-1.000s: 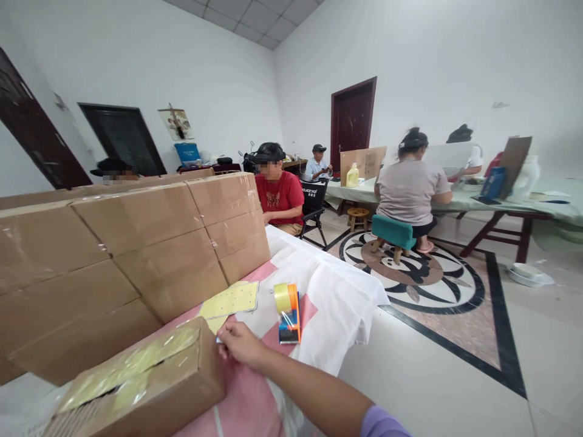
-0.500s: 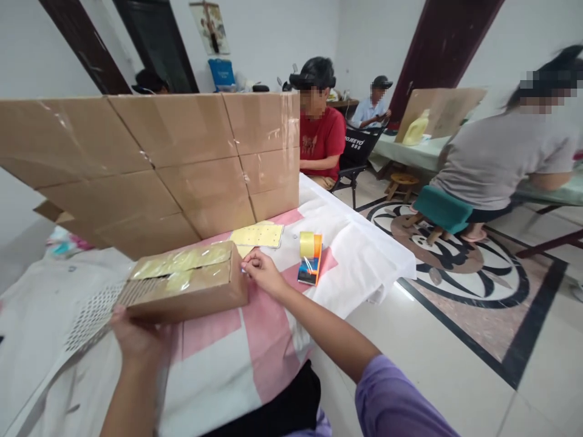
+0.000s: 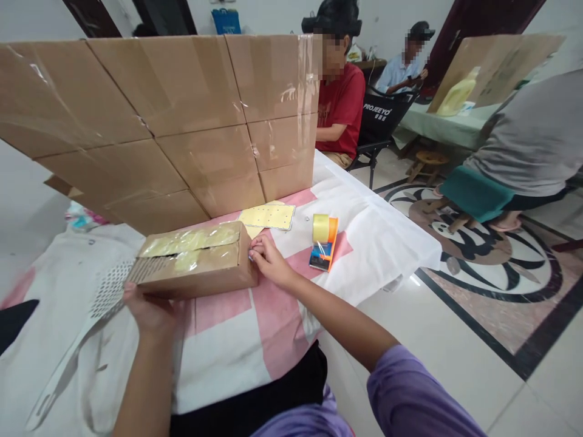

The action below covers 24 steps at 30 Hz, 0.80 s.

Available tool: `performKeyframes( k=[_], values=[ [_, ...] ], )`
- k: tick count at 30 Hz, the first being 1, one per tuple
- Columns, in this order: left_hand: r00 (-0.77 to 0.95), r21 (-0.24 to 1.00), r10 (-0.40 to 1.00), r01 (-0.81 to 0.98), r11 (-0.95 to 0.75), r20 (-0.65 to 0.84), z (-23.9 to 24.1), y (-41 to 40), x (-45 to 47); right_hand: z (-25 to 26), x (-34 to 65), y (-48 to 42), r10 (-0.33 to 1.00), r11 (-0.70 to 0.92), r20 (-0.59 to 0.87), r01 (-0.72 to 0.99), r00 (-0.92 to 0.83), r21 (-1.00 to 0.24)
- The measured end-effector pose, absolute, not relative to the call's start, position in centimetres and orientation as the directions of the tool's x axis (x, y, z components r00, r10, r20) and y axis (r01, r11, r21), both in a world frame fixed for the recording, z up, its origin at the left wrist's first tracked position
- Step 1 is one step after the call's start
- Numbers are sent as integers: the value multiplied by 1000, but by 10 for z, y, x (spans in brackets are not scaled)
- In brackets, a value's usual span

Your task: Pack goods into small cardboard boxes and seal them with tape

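A small brown cardboard box [image 3: 218, 276], with yellowish clear tape across its top flaps, lies on the pink and white tablecloth [image 3: 223, 352]. My left hand [image 3: 148, 309] grips its left end, thumb on the near corner and fingers underneath. At the right end, my right hand [image 3: 268, 261] is closed in a pinch against the side of the box. Something tiny and bluish shows at those fingertips, too small to name. To the right of that hand stands a tape dispenser [image 3: 334, 233] in orange and blue, carrying a yellowish tape roll [image 3: 320, 227].
A tall cardboard panel [image 3: 195, 121] stands behind the box. Yellow dotted cards [image 3: 268, 215] lie at its foot. A white fly swatter [image 3: 75, 346] rests at left. Beyond the table are a person in red [image 3: 348, 103], a black chair [image 3: 380, 121] and a teal stool [image 3: 478, 191].
My view has tilted down and shifted left, so everything sits differently in the picture. Both hands keep their places on the box, and the right fingers stay pinched at its end.
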<state>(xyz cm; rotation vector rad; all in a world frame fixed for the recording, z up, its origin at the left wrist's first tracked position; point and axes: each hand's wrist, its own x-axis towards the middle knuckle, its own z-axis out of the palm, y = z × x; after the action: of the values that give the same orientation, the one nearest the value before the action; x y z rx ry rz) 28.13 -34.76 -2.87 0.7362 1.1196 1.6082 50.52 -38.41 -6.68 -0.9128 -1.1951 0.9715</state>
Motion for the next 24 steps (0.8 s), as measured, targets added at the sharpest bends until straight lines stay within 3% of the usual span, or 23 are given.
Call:
performKeyframes(
  k=[5,19,24],
  values=[
    [-316,918,945,-393,-48,-86,-36,-344,278,-66,498,-388,912,298,278,-21,303,-954],
    [-322,915,943,-348,-205,88,-43,-340,274,-68,499,-398,950,227,185,-153,252,-962],
    [-306,919,952,-370,-138,20,-45,-341,273,-67,501,-407,956,178,135,-150,259,-972]
  ],
)
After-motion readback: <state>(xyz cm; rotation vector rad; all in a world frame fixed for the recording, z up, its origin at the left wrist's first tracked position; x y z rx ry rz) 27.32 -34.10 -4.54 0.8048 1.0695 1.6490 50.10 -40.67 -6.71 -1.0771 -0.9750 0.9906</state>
